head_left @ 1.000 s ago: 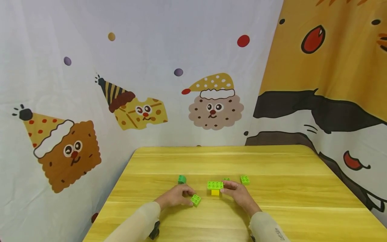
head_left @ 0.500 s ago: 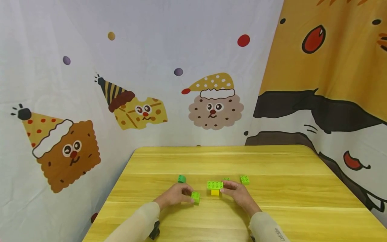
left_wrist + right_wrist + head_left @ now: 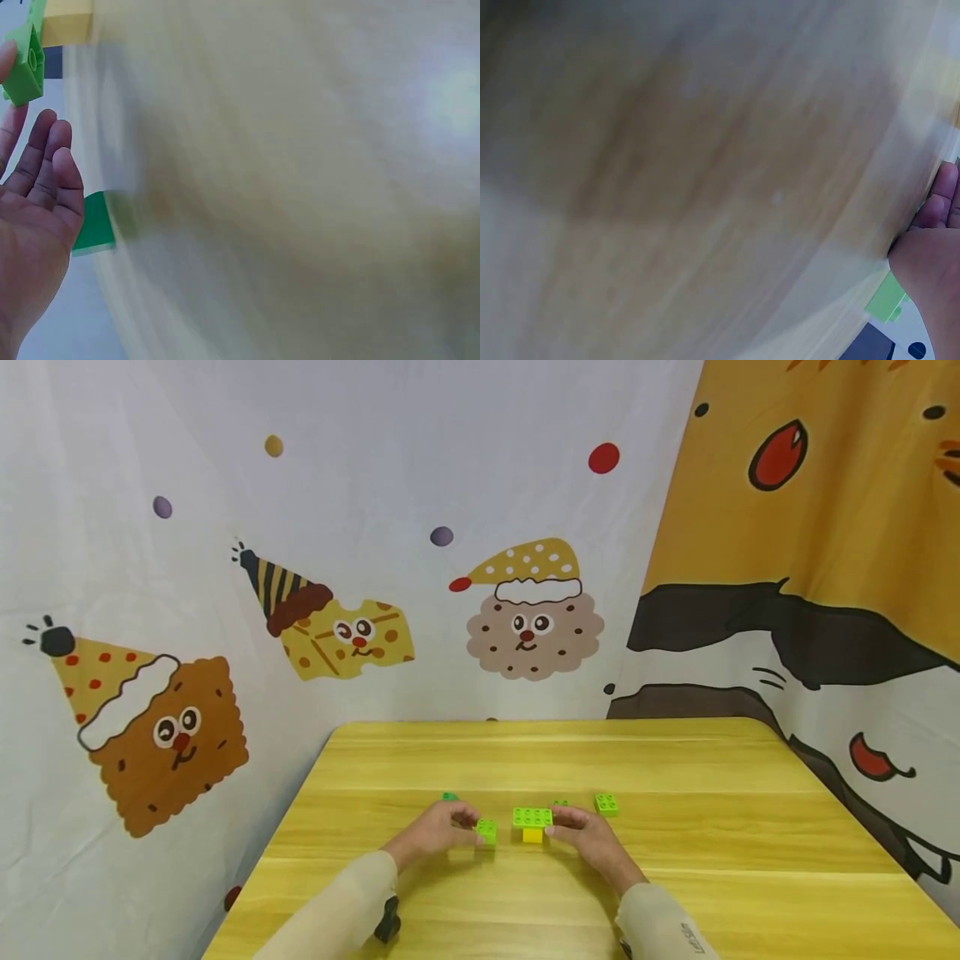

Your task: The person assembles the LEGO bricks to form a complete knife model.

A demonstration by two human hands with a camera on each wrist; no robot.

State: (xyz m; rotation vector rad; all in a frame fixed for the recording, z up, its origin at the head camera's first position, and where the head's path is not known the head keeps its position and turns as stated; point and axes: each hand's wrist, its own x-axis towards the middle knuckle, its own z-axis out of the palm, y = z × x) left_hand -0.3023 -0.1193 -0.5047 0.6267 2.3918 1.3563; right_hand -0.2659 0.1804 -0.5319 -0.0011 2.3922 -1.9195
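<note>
My left hand (image 3: 433,833) pinches a light green toy building brick (image 3: 487,831) between thumb and fingers. In the left wrist view this brick (image 3: 28,66) is tilted, its hollow underside showing, and the other fingers are spread below it. A short gap to the right stands a longer light green brick (image 3: 531,817) on top of a yellow brick (image 3: 532,836). The right hand (image 3: 594,843) holds the right end of that longer brick, thumb in front and fingers behind. In the right wrist view, the right hand (image 3: 930,240) is only partly visible at the edge.
A dark green brick (image 3: 448,796) lies behind the left hand, partly covered. Another light green brick (image 3: 606,804) sits beyond the right hand, and a further green one (image 3: 560,803) is mostly hidden behind its fingers. The wooden table (image 3: 480,760) meets a printed curtain (image 3: 375,485).
The left hand has turned its brick from angled to nearly straight and moved it forward, level with the stacked bricks. The right hand and the stack have stayed in place.
</note>
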